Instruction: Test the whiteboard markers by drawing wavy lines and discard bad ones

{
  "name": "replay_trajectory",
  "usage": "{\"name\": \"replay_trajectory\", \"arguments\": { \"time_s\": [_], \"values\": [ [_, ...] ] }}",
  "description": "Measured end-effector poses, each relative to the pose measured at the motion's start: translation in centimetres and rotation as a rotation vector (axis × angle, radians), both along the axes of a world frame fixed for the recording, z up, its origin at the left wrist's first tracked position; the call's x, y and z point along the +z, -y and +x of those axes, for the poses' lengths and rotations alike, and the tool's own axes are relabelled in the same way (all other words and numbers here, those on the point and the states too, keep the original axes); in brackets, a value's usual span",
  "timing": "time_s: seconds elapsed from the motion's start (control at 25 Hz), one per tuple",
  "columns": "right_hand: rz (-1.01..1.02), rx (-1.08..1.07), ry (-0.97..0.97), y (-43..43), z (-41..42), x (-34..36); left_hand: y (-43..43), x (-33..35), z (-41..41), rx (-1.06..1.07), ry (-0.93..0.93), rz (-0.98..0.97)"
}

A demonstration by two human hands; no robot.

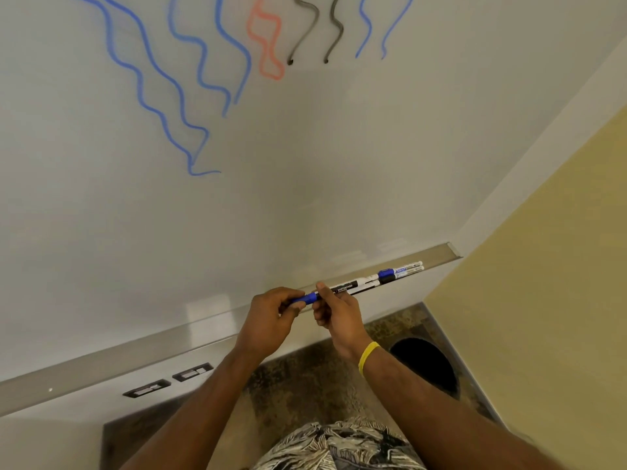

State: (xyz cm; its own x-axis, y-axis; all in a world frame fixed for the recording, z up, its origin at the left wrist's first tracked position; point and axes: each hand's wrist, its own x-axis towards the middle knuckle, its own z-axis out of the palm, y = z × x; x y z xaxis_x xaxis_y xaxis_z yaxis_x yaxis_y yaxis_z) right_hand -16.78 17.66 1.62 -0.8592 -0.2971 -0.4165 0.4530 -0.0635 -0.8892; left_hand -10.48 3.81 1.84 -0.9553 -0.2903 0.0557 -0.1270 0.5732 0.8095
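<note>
Far left of the whiteboard (pixel 305 205) there's a bunch of fat blue wavy lines (pixel 139 84) running down it. Below them the metal marker tray (pixel 101 368) runs along the board's bottom edge, with two wall outlets (pixel 169 381) just under it.

Moving right, there's a pale red squiggle (pixel 265 45), then two grey-black squiggles (pixel 334 32), then a pair of thin blue ones (pixel 368 32).

Down in the middle, both hands are on one blue marker (pixel 307 297), held just in front of the tray. The left hand (pixel 271 320) has its fingers curled round the blue end. The right hand (pixel 339 317) pinches it from the other side, index finger on top, with a yellow wristband (pixel 368 357) on that wrist. I can't tell where its barrel ends behind those fingers.

Right of the hands, a black-labelled whiteboard marker (pixel 346 287) and a couple more markers (pixel 400 271) lie end to end in the tray. Below that there's a dark round bin (pixel 424 364) on the floor beside the yellow wall (pixel 543 300).
</note>
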Motion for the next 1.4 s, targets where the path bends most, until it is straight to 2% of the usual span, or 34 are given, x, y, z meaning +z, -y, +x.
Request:
{"name": "replay_trajectory", "arguments": {
  "time_s": [0.16, 0.56, 0.64, 0.72, 0.8, 0.84, 0.92, 0.96, 1.0, 1.08, 1.2, 1.4],
  "values": [
    [-0.01, 0.015, -0.016, 0.1, -1.0, 0.4, 0.0, 1.0, -1.4, 0.004, 0.031, 0.012],
    [-0.135, 0.001, 0.088, -1.9, -2.6, -1.1, -2.0, 1.0, -3.7, 0.009, 0.133, 0.025],
    [-0.079, 0.036, 0.073, -2.4, -3.3, -1.7, -2.8, 0.8, -4.4, 0.013, 0.159, 0.014],
    [0.1, 0.133, -0.034, -3.1, -4.2, -2.4, -3.9, 0.3, -5.3, 0.008, 0.196, -0.016],
    [0.401, 0.274, -0.241, -4.2, -5.3, -3.2, -4.4, -0.5, -6.2, 0.035, 0.217, -0.029],
    [0.581, 0.31, -0.39, -5.1, -5.9, -3.7, -4.6, -1.1, -6.7, 0.057, 0.241, -0.025],
    [0.86, 0.36, -0.82, -6.9, -7.0, -4.8, -4.4, -2.2, -7.4, 0.075, 0.305, -0.021],
    [0.917, 0.435, -1.001, -7.7, -7.7, -5.4, -4.4, -2.8, -7.7, 0.06, 0.335, -0.02],
    [0.937, 0.545, -1.104, -8.1, -8.6, -5.9, -4.5, -3.2, -7.9, 0.045, 0.359, -0.002],
    [0.917, 0.728, -1.104, -8.1, -10.6, -6.6, -4.9, -3.7, -8.5, 0.057, 0.395, 0.125],
    [0.867, 0.834, -1.11, -7.7, -13.2, -6.9, -5.5, -4.1, -9.4, 0.125, 0.437, 0.304],
    [1.001, 0.907, -1.188, -7.6, -17.2, -8.4, -5.1, -5.7, -9.4, 0.253, 0.463, 0.204]
  ]
}}
